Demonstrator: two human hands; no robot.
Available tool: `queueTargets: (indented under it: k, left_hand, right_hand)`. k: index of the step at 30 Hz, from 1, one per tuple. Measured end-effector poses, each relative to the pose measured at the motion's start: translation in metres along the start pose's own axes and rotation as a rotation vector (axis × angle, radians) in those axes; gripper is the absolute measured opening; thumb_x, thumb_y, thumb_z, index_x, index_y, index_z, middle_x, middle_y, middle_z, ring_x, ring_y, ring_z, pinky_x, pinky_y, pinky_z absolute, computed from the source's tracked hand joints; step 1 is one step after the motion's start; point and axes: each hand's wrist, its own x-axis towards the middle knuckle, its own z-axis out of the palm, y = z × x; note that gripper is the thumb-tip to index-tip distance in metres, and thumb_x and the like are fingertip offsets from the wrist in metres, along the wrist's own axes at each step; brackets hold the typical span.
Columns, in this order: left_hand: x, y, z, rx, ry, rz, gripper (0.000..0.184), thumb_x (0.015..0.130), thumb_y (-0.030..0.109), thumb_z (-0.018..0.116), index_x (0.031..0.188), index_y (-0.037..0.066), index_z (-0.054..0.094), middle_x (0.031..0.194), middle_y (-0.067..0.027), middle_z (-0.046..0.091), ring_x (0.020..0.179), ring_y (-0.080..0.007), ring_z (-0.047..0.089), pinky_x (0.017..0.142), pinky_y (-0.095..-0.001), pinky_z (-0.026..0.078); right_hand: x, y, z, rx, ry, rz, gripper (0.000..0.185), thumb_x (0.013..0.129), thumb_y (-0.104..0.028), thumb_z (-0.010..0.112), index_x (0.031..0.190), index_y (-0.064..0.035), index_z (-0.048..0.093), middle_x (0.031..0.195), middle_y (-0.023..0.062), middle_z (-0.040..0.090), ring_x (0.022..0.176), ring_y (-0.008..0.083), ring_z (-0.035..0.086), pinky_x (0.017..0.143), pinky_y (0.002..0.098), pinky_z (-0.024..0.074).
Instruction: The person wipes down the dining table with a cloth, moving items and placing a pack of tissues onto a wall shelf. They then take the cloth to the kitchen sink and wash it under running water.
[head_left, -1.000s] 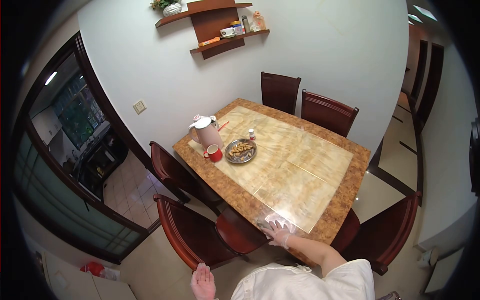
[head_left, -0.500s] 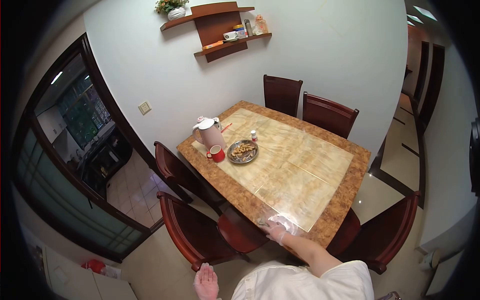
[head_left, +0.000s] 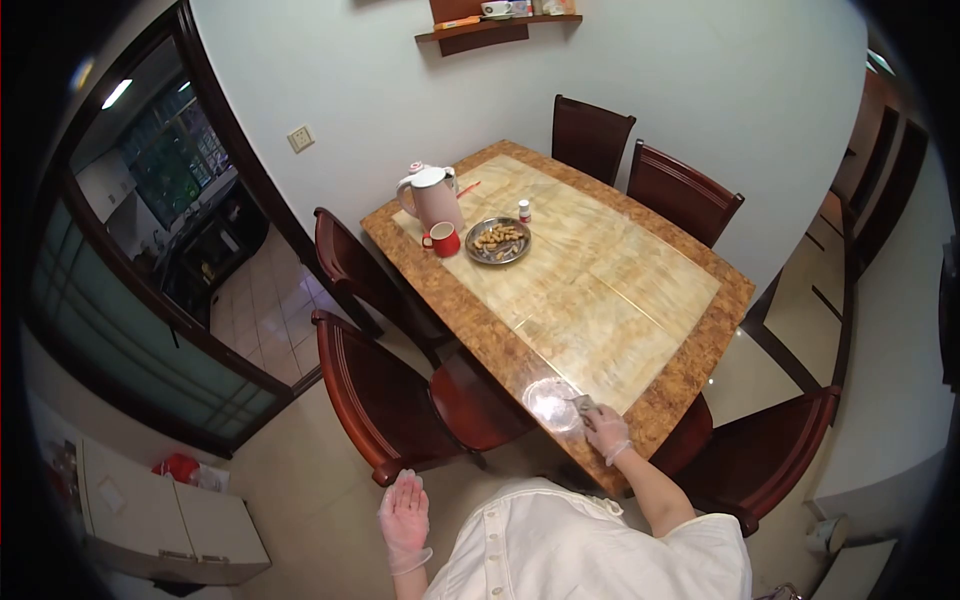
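Note:
My right hand [head_left: 606, 430], in a clear plastic glove, is at the near edge of the dining table [head_left: 655, 425]. Its fingers are closed on a small grey cloth [head_left: 583, 404] pressed against the tabletop; the cloth is mostly covered by the hand. A bright patch of reflected light lies just left of it. My left hand [head_left: 404, 510], gloved the same way, is held off the table beside a chair, palm up, fingers stretched out and holding nothing.
Toward the table's far left stand a pink thermos jug [head_left: 437, 200], a red mug [head_left: 442, 240], a metal plate of peanuts [head_left: 498, 241] and a small white bottle [head_left: 524, 211]. Dark wooden chairs [head_left: 375, 410] surround the table. A low cabinet [head_left: 150, 500] stands at lower left.
My right hand has slid right along the near table edge with the cloth. My left hand has risen further into view, still open. The view has tilted downward.

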Motion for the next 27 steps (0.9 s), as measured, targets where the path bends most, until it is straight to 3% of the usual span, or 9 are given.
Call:
queueTargets:
  k: [11,27]
  left_hand:
    - [0.001,0.004,0.010,0.017,0.015,-0.020,0.037,0.096,0.026,0.043,0.121,0.003,0.057,0.119,-0.0071,0.061,0.109,-0.0186,0.058,0.092,-0.0327,0.046]
    - [0.010,0.016,0.015,0.031,-0.030,0.015,0.038,0.096,0.027,0.041,0.122,0.002,0.056,0.118,-0.0080,0.062,0.109,-0.0200,0.058,0.090,-0.0331,0.047]
  right_hand:
    - [0.004,0.004,0.008,-0.072,-0.011,0.248,0.037,0.073,-0.026,0.068,0.106,-0.0149,0.060,0.114,0.0148,0.051,0.107,0.0356,0.049,0.088,0.0442,0.0448]
    - [0.006,0.005,0.013,-0.036,0.019,0.309,0.035,0.074,-0.031,0.066,0.106,-0.0162,0.060,0.113,0.0139,0.051,0.107,0.0348,0.049,0.089,0.0451,0.0439]
